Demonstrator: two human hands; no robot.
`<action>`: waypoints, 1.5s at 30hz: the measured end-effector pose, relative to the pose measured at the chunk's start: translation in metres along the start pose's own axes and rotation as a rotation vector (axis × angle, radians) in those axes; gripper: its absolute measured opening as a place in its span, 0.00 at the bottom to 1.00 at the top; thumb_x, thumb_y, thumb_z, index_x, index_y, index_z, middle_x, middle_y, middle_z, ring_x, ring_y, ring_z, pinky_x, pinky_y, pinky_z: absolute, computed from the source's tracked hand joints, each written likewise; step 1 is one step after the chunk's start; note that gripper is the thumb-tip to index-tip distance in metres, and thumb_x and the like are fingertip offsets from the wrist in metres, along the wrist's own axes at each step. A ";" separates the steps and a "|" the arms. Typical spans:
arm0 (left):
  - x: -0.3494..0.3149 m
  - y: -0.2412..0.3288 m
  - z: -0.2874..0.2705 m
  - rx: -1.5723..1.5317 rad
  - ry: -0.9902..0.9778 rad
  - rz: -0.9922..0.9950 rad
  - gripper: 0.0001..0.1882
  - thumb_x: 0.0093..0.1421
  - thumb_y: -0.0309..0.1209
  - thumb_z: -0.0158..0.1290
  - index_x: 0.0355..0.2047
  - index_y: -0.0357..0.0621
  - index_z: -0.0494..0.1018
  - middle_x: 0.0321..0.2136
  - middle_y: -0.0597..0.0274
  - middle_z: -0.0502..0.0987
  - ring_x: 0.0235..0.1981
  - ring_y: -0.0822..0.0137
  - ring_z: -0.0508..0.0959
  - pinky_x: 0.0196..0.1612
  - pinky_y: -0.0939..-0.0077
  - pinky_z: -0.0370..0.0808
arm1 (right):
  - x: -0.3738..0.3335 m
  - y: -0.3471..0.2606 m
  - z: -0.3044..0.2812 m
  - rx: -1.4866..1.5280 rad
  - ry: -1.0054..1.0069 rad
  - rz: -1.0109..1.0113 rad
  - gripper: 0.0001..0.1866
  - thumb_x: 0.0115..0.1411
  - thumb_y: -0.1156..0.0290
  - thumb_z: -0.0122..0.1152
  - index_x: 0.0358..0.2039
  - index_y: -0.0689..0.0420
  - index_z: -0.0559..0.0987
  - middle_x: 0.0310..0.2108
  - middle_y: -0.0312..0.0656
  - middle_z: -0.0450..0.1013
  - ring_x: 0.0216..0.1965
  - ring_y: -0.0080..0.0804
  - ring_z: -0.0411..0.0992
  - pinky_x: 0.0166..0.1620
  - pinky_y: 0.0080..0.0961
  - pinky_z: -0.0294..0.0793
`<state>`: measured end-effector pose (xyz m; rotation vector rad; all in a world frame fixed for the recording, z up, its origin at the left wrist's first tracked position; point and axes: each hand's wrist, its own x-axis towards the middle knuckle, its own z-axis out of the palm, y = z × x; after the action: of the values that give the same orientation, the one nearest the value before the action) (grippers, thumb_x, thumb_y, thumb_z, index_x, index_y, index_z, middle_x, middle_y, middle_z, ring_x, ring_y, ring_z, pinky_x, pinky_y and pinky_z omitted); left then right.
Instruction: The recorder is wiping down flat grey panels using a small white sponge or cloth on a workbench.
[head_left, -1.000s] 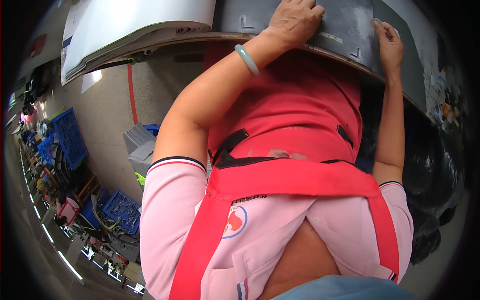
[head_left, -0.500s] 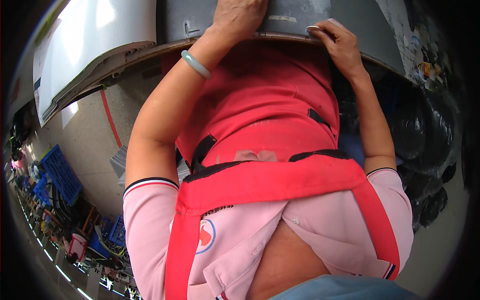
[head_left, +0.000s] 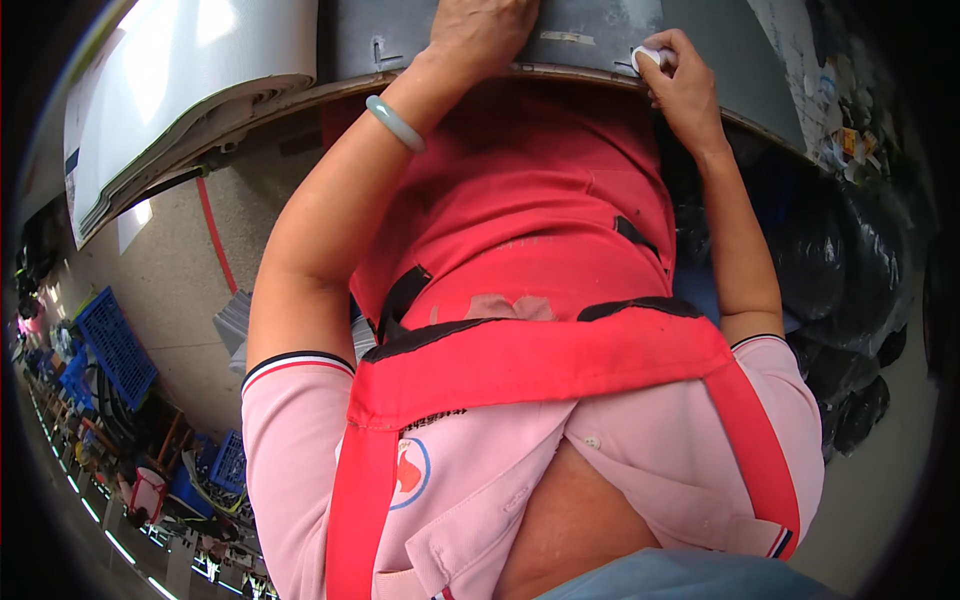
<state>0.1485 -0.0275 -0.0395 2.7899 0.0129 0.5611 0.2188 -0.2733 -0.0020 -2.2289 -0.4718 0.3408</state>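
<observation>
My left hand (head_left: 485,30) rests on a dark grey sheet (head_left: 400,25) covering the worktable, its fingers cut off by the picture's upper edge. A pale green bangle (head_left: 394,123) circles that wrist. At the table's near edge, my right hand (head_left: 685,90) is closed in a pinch round a small white round piece (head_left: 650,58), whose kind I cannot make out. This piece is at the sheet's surface, beside a short dark mark. Between the hands a pale strip (head_left: 567,38) lies on the sheet, and a black corner mark shows left of my left hand.
A thick stack of large white sheets (head_left: 200,70) with a curled edge lies on the table at left. Black plastic bags (head_left: 810,260) stand at right below the table. Blue crates (head_left: 118,345) are on the floor at far left.
My right hand has turned and shifted slightly right, so more of the white piece's face shows. The left hand has stayed nearly in place.
</observation>
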 end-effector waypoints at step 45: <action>-0.009 -0.004 0.015 0.026 0.054 -0.037 0.19 0.64 0.35 0.53 0.56 0.57 0.74 0.59 0.62 0.71 0.66 0.53 0.64 0.63 0.20 0.51 | 0.207 -0.040 0.002 -0.099 -0.059 -0.052 0.07 0.60 0.72 0.59 0.36 0.62 0.78 0.21 0.39 0.76 0.19 0.24 0.74 0.23 0.25 0.73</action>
<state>0.1456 -0.0282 -0.0571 2.7923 0.0835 0.6316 0.3945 -0.1572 0.0098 -2.3030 -0.5882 0.3635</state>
